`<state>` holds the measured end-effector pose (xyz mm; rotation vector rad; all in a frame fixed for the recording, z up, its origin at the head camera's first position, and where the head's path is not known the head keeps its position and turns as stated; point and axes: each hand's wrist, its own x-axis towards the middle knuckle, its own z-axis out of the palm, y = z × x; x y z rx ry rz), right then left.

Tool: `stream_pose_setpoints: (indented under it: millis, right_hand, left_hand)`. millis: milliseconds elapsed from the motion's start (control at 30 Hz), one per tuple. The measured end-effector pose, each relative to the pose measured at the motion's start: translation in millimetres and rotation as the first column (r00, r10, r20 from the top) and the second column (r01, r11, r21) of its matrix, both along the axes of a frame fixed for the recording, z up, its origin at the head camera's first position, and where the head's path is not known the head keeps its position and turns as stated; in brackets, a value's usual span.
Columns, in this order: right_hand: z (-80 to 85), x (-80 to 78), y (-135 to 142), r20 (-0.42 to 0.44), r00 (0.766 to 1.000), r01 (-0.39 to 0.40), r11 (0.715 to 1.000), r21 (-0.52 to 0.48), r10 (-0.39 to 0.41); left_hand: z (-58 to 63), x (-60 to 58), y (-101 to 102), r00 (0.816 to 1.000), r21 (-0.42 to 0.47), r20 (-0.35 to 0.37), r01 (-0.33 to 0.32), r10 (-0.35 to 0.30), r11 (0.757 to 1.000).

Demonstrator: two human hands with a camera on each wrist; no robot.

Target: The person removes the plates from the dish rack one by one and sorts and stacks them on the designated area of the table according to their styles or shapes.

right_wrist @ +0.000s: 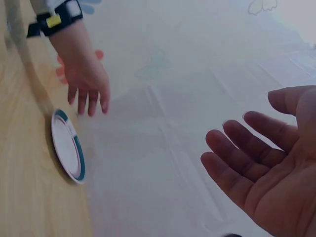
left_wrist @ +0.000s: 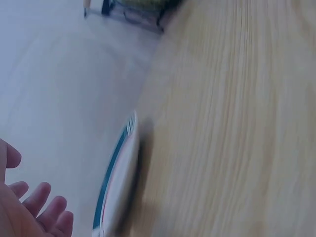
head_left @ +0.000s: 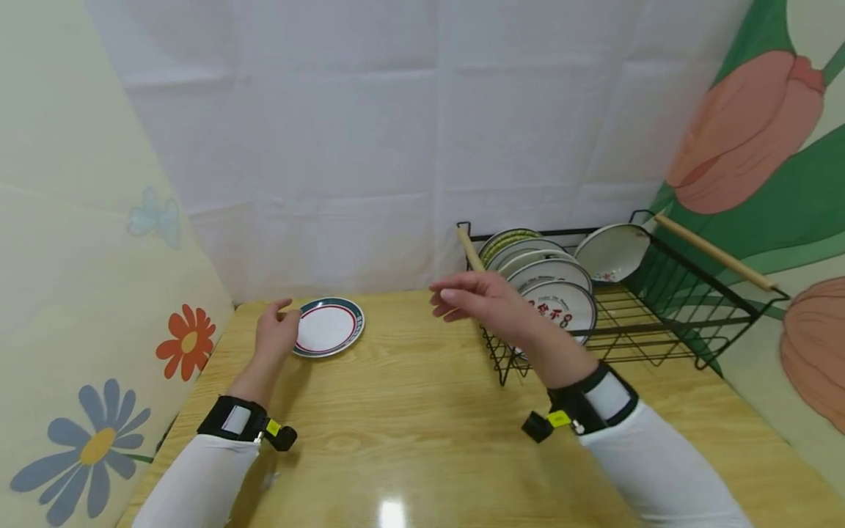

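Observation:
A white plate (head_left: 326, 328) with a dark green rim band and a red ring lies flat on the wooden table. My left hand (head_left: 276, 330) hovers at the plate's left side, overlapping its edge in the head view; the fingers are loosely bent and hold nothing. In the left wrist view the plate (left_wrist: 118, 177) appears edge-on, apart from the fingers. My right hand (head_left: 485, 301) is in the air just left of the dish rack (head_left: 634, 330), its fingers relaxed, the palm bare in the right wrist view. Several plates (head_left: 557, 297) stand upright in the rack's left part.
A white bowl (head_left: 614, 253) leans at the rack's back, right of the plates. The black wire rack has wooden handles (head_left: 716, 253) at both ends. White cloth (head_left: 343, 147) hangs behind the table (head_left: 396, 425). Flower-painted panels (head_left: 79, 293) border the left and right sides.

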<state>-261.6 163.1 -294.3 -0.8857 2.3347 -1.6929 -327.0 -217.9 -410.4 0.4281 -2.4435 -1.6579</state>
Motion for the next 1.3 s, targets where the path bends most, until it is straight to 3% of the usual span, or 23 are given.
stream_pose_setpoints:
  millis: [133,233,333,600,833,1033,1200,1300]
  right_hand:
    - [28.5,-16.6,39,-0.167,0.981,0.125,0.979,0.161,-0.098]
    - [41.4,-29.9,65,-0.241,0.954,0.246,0.921,0.303,-0.176]
    - [48.8,-39.2,87,-0.276,0.938,0.315,0.845,0.432,-0.209]
    - [50.6,-57.7,129,-0.324,0.926,0.367,0.672,0.644,-0.195]
    - [41.5,-68.9,148,-0.314,0.931,0.361,0.582,0.728,-0.185]
    - [32.6,-79.7,158,-0.301,0.938,0.346,0.531,0.774,-0.174]
    - [25.8,-83.1,161,-0.283,0.945,0.327,0.541,0.775,-0.165]
    - [22.4,-82.9,160,-0.267,0.951,0.308,0.544,0.781,-0.155]
  left_hand:
    - [2.2,12.0,26,0.992,0.148,-0.083,0.108,-0.097,0.983]
    - [-1.2,20.3,48,0.988,0.268,-0.101,0.143,-0.119,0.953]
    - [-7.0,26.3,69,0.986,0.363,-0.092,0.16,-0.136,0.918]
    - [-21.2,39.1,112,0.972,0.525,-0.038,0.215,-0.23,0.823]
    - [-22.9,49.3,145,0.938,0.616,-0.059,0.304,-0.342,0.727]
    - [-16.4,59.9,178,0.88,0.676,-0.075,0.391,-0.469,0.625]
    - [-8.7,69.9,199,0.832,0.711,-0.089,0.438,-0.547,0.55]
    - [-7.4,73.4,206,0.824,0.721,-0.092,0.443,-0.56,0.533]
